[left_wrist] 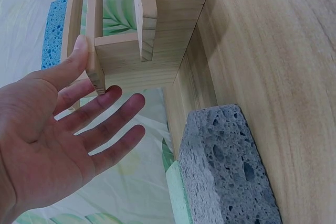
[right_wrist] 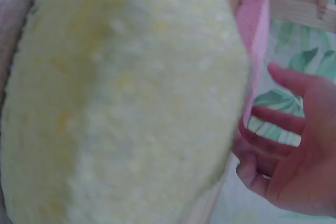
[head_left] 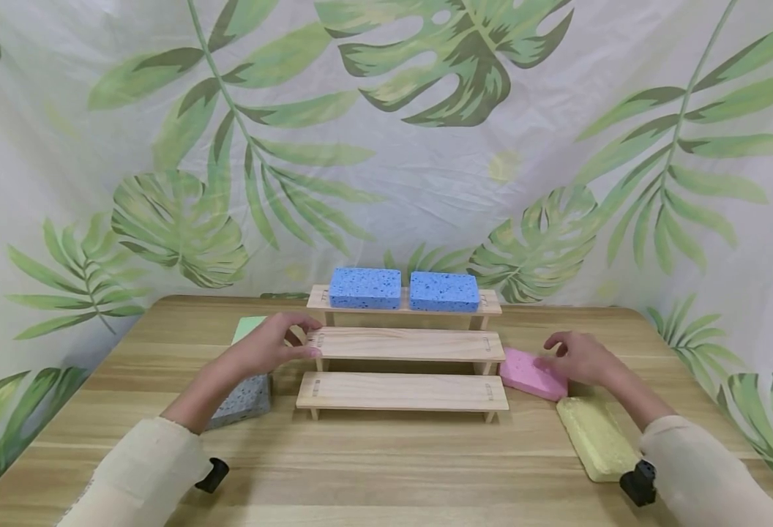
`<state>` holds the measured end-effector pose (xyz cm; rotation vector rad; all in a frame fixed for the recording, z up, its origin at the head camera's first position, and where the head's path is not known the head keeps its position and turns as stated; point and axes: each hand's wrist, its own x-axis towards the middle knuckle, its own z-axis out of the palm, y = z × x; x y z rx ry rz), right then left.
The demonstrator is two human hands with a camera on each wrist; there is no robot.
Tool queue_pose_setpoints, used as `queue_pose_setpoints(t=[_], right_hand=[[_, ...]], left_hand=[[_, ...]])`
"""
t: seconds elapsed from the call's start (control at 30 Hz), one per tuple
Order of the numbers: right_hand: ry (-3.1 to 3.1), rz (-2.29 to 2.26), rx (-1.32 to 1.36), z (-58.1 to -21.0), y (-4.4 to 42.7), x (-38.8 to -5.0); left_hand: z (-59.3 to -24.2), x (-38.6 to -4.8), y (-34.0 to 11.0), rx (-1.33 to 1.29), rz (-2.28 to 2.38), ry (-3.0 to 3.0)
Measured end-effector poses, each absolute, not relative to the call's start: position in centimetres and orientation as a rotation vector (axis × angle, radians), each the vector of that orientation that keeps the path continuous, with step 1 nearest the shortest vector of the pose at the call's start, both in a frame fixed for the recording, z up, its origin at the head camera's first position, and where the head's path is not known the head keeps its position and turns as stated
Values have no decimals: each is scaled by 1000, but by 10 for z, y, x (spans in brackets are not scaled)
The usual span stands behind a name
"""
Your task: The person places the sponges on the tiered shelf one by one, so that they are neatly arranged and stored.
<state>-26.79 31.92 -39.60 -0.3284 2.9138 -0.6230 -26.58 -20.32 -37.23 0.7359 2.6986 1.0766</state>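
Note:
A three-tier wooden stand [head_left: 400, 391] occupies the middle of the table. My left hand [head_left: 268, 344] is at the left end of its middle tier [head_left: 400, 344], thumb at the front edge and index finger at the back, pinching the board; the other fingers [left_wrist: 118, 148] spread loosely. Two blue speckled sponges [head_left: 365, 288] lie side by side on the top tier. To the right, a pink sponge [head_left: 533, 373] lies flat by the stand. Over its right end is my right hand [head_left: 584, 357], fingers loosely bent, thumb apart from the sponge in the right wrist view; whether a fingertip touches is unclear.
A yellow sponge [head_left: 597, 439] lies below the right forearm and fills much of the right wrist view. Left of the stand, partly hidden by the left arm, are a grey sponge [left_wrist: 226, 166] and a green one [left_wrist: 179, 192]. A leaf-print curtain [head_left: 426, 183] hangs behind the table.

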Motion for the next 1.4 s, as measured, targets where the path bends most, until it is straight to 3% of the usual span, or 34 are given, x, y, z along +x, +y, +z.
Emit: queue_pose_setpoints(t=[0.3,1.4], right_hand=[[2749,-697,-616,-389,323,-263],[2930,-682,-650,-386,327,-261]], left_hand=[[-372,-265,-204,740,1070,2702],[-373,-265,-204,745,1098,2688]])
